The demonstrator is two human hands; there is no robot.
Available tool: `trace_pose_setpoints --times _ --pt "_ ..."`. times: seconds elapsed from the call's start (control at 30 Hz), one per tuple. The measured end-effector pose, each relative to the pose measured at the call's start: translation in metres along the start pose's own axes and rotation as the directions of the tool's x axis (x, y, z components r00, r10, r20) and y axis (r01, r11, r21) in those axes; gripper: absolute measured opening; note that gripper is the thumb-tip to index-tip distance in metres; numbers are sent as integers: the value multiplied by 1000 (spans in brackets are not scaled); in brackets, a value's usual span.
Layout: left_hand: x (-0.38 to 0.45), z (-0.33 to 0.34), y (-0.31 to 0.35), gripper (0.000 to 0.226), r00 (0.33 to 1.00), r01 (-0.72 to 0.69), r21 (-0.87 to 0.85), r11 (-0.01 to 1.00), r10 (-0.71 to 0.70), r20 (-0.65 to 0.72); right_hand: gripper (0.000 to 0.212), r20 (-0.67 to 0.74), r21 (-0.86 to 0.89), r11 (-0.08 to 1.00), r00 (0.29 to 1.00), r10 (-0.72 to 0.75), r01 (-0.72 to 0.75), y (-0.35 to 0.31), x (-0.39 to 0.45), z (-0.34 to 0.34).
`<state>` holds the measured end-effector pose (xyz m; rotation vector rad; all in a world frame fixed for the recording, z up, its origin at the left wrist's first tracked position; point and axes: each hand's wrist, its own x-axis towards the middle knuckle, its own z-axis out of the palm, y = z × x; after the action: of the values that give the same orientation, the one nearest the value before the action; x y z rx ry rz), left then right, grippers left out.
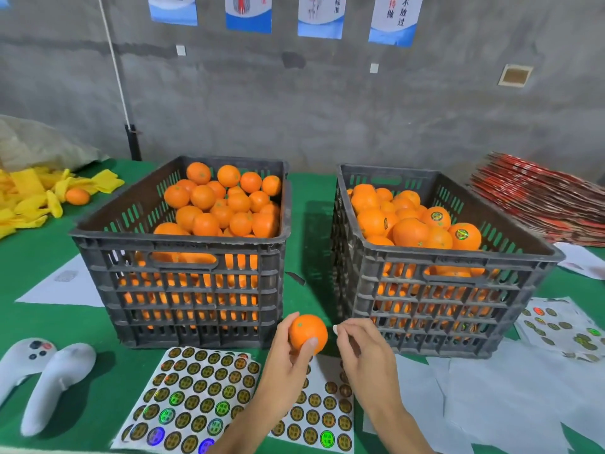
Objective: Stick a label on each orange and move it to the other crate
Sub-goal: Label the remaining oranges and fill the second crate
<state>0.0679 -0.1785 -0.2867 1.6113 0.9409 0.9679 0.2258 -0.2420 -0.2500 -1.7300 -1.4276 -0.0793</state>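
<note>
Left-hand fingers (307,347) around orange (307,333)

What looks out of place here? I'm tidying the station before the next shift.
One stray orange lies outside both crates, among yellow foam sleeves at the table's far left. A black fragment lies on the green cloth between the crates; what it is cannot be told.

Wall poster (394,18): characters 不放过, 做 legible; other posters, sticker labels (193,388) unreadable.
</note>
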Motion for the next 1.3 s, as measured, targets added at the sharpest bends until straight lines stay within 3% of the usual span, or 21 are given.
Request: trace_pose_setpoints --times 0.13,0.23,0.33,0.43,0.57,0.73,0.87,0.97,1.07,1.13,1.17,1.3 --pt "10 -7 46 61 994 -85 -186 979 71 -85 17 -153 -85 954 942 -299 289 -32 25 -10" --pt "20 -16 87 62 979 -179 -250 951 147 -142 26 -217 -10 939 916 -337 343 -52 43 -22" --pt "31 -19 128 55 952 -278 -260 925 229 -203 53 -157 -41 919 906 -393 392 -71 60 -36" --pt "49 -12 165 52 926 -354 -233 906 306 -220 76 -206 -88 920 897 -391 381 -84 87 -55" --pt "90 -7 203 53 902 -416 -134 900 389 -189 71 -342 -157 907 840 -421 391 -84 138 -82" --pt "151 -8 224 68 925 -377 50 925 379 -22 70 -242 -139 965 937 -250 222 -62 191 -105" --pt "208 -45 215 59 928 -324 282 903 361 -92 69 -156 -222 974 984 -80 44 -28 231 -127" --pt "254 -83 189 42 949 -162 522 837 277 -148 65 -128 -326 939 990 66 -105 -12 245 -131" --pt "280 -109 169 50 990 46 772 633 72 -118 57 -98 -348 931 992 83 -112 -6 250 -124" --pt "287 -116 163 56 999 41 884 465 -37 -27 54 -60 -368 927 997 47 -66 -4 251 -118" --pt "290 -118 159 58 995 14 903 429 -93 29 52 -38 -382 923 999 26 -39 -3 250 -115" --pt "301 -117 142 68 893 42 881 471 -412 178 51 31 -404 913 999 -39 48 4 251 -109"
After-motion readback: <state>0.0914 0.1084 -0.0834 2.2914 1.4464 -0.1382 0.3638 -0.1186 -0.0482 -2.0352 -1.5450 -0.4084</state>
